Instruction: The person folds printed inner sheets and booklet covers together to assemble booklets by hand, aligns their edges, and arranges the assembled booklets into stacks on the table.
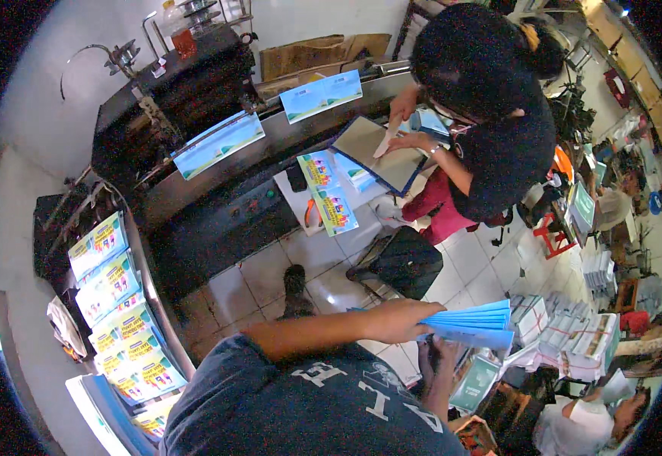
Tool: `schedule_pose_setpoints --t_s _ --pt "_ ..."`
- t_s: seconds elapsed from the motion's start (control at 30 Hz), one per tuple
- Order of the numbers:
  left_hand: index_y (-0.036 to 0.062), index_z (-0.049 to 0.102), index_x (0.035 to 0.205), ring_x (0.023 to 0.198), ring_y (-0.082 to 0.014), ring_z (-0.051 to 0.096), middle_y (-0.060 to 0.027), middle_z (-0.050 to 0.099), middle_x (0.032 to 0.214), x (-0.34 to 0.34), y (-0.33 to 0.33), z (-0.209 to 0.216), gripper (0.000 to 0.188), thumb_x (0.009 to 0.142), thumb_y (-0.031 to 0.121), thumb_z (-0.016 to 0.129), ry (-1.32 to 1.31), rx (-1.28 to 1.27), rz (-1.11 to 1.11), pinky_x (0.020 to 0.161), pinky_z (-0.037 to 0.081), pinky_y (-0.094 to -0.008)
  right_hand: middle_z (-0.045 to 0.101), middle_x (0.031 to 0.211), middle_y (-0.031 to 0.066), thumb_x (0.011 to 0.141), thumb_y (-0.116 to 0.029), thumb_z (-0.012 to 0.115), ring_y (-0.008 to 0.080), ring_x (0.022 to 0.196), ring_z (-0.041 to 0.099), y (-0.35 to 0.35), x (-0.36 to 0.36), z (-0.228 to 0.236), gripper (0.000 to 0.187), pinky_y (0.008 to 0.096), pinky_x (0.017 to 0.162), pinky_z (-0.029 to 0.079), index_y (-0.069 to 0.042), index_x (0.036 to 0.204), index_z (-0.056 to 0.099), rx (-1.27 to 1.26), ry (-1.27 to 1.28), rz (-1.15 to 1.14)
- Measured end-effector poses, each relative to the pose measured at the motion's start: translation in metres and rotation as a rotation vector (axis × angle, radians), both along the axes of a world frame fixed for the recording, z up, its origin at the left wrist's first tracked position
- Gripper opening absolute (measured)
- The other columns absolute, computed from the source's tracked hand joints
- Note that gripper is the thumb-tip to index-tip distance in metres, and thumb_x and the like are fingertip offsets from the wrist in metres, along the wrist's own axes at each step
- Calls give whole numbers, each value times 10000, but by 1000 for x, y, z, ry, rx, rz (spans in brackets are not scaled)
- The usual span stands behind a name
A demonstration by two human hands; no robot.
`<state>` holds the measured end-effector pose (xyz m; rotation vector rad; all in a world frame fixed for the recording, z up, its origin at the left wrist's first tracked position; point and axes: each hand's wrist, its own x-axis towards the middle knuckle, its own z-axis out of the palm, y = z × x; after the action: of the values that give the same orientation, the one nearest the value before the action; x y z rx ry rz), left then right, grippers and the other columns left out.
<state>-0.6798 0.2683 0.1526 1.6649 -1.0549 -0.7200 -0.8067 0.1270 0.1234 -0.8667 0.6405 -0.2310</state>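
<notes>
In front of me, to the right, a fanned bundle of light-blue booklets [471,319] is held at its left end. My left hand [403,321] closes over its top corner, the forearm stretched across from the left. Below it, my right hand [443,361] grips the bundle's lower edge, its fingers partly hidden by the paper. Just beyond the bundle stands a dark seat or box [399,262]. Past that, a co-worker's hand [414,144] holds a pale flat stick over a board [380,156] with dark edges.
A long dark machine [217,228] runs along the left, with blue printed sheets [221,144] on its rail. Colourful booklets [133,349] lie in rows at left. A small table [289,194] holds booklets and an orange-handled tool [310,213]. Tied paper stacks [566,334] stand at right.
</notes>
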Motion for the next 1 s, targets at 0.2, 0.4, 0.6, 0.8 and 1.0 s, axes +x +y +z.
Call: schedule_pose_setpoints --t_s 0.2,0.4,0.6,0.8,1.0 --pt "92 449 1278 1021 -377 589 -210 598 1100 57 55 6 424 887 216 555 8 41 47 850 472 -466 602 1030 97 747 -38 672 225 957 591 37 54 -14 392 341 849 499 -8 1111 532 58 35 68" --pt "71 442 1241 1012 -399 589 -219 603 1095 119 106 -8 408 871 188 567 81 27 -1 844 465 -482 608 1054 114 745 -35 653 234 982 593 84 108 -31 394 362 908 471 1 1118 532 70 12 99" --pt "56 401 1225 966 -427 593 -258 598 1054 156 134 -39 415 864 174 569 61 25 2 804 475 -500 598 1115 128 750 -50 662 260 1022 583 123 153 -29 453 386 944 450 6 1173 511 46 23 148" --pt "3 414 1209 926 -437 601 -272 604 1001 177 154 -51 420 877 207 571 32 -14 53 774 489 -499 599 1113 120 756 -60 665 254 1024 584 140 180 -25 456 384 953 450 2 1180 509 12 144 172" --pt "-30 424 1214 919 -437 602 -280 603 990 191 169 -57 448 884 231 576 27 -40 129 782 488 -497 588 1145 98 763 -60 672 242 1080 554 154 205 -21 472 381 1009 398 -13 1200 497 27 96 230"
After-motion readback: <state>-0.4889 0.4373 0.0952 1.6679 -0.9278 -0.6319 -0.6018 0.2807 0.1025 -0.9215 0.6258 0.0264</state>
